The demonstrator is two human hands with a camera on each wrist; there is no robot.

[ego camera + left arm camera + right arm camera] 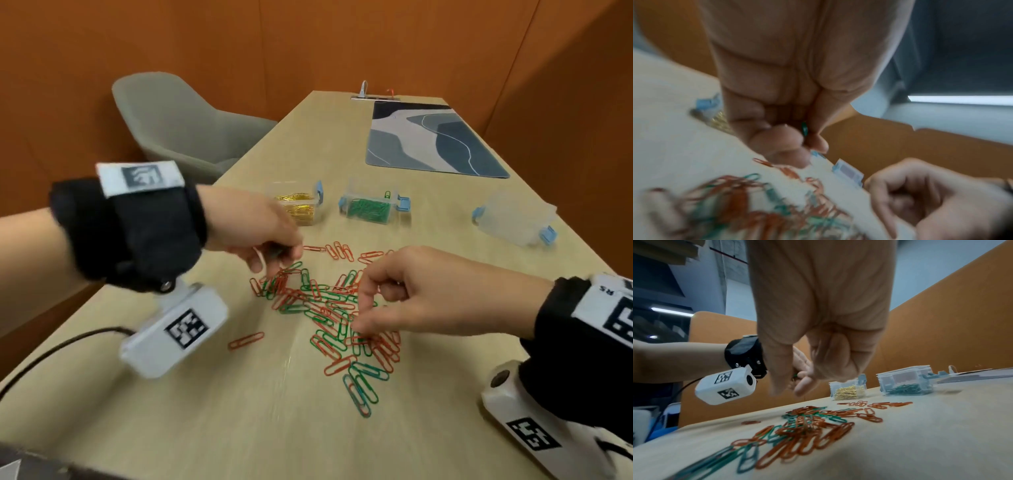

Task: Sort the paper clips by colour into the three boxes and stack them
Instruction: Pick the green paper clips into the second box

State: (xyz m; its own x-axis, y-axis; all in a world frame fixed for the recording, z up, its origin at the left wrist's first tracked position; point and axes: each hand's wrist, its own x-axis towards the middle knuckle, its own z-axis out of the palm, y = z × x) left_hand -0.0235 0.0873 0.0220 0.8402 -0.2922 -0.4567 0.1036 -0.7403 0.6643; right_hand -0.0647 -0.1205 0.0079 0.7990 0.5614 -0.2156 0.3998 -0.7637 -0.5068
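Picking green clips from the mixed red/green pile, both hands over it.

Near me the pile lies loose on the bench. My right hand curls over it, grip state I cannot tell. My left hand pinches a green clip, raised toward the boxes. Beyond: gold box, green box, both open for drops; third box empty, presumably for reds.

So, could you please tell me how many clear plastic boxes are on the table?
3: gold-clip box behind the left hand, green-clip box beside it, empty box far right.
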